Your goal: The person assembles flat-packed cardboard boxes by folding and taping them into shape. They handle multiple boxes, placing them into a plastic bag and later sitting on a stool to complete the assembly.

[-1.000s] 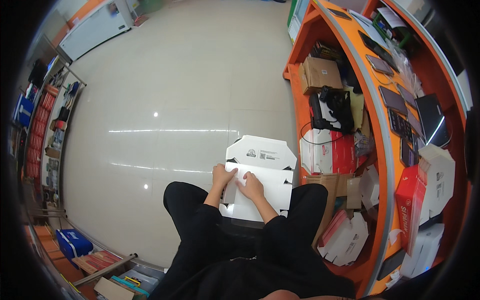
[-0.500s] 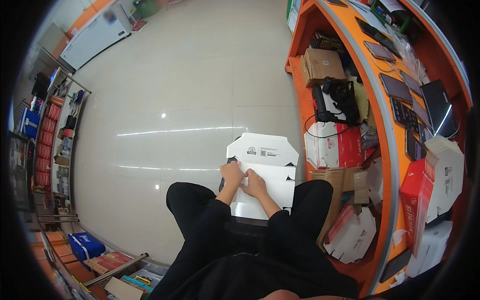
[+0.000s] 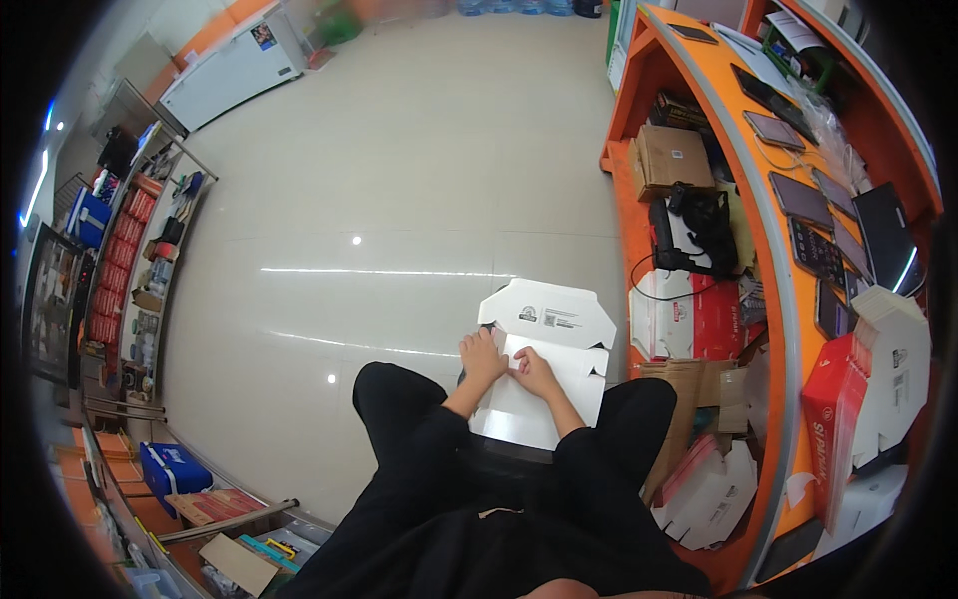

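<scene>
A: Your white carton (image 3: pixel 564 342) is lying opened out over your lap, between your knees (image 3: pixel 649 404). Its far flap (image 3: pixel 544 304) is spreading flat, away from you.

B: So you're seeming early: the carton is lying unfolded, and no panel is standing up as a wall, so that part is looking undone.

A: How are your grips doing?

B: Your left hand (image 3: pixel 484 357) is bending over the left edge; your right hand (image 3: pixel 536 372) is curling its fingers just beside. I can't tell whether either grip is pinching or only pressing.

A: What are you hiding?

B: Your left hand is covering part of that edge, your right forearm (image 3: pixel 565 411) is crossing the near right panel, and the underside isn't showing.
</scene>
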A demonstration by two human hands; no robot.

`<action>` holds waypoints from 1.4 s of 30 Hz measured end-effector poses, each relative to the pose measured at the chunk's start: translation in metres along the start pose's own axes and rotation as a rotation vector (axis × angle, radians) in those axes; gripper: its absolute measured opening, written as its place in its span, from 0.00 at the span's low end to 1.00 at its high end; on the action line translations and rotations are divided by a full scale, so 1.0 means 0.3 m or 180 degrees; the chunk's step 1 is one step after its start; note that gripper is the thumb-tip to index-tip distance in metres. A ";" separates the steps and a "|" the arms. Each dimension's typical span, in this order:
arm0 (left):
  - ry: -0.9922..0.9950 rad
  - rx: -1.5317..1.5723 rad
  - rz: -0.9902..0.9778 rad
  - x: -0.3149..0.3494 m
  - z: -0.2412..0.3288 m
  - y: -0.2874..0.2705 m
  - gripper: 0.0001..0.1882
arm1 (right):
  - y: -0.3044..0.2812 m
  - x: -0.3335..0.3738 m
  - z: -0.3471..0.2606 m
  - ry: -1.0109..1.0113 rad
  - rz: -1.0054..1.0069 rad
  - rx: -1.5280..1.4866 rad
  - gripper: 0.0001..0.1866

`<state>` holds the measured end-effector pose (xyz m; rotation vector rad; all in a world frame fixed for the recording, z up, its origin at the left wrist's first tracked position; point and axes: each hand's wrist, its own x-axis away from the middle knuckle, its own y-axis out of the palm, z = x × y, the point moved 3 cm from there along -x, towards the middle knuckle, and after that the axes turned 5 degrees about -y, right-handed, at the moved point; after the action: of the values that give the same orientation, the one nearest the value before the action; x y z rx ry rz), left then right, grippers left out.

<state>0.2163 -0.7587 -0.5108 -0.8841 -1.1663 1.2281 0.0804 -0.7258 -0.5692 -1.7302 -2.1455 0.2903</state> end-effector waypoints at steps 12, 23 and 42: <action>-0.1300 0.2231 -0.1878 0.441 -0.391 0.175 0.31 | 0.151 0.228 -0.109 0.0693 -0.0011 0.0687 0.13; -0.0224 0.1528 -0.1076 0.418 -0.256 0.046 0.26 | 0.141 0.360 -0.131 -0.0349 -0.0460 0.1361 0.24; -0.0319 -0.4120 0.0767 0.453 0.099 0.218 0.15 | 0.066 0.193 0.067 0.0864 -0.0119 -0.1573 0.13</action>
<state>0.1659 -0.6171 -0.5427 -1.9480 -1.9966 0.5672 0.0795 -0.6636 -0.5863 -1.8409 -2.1563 -0.5001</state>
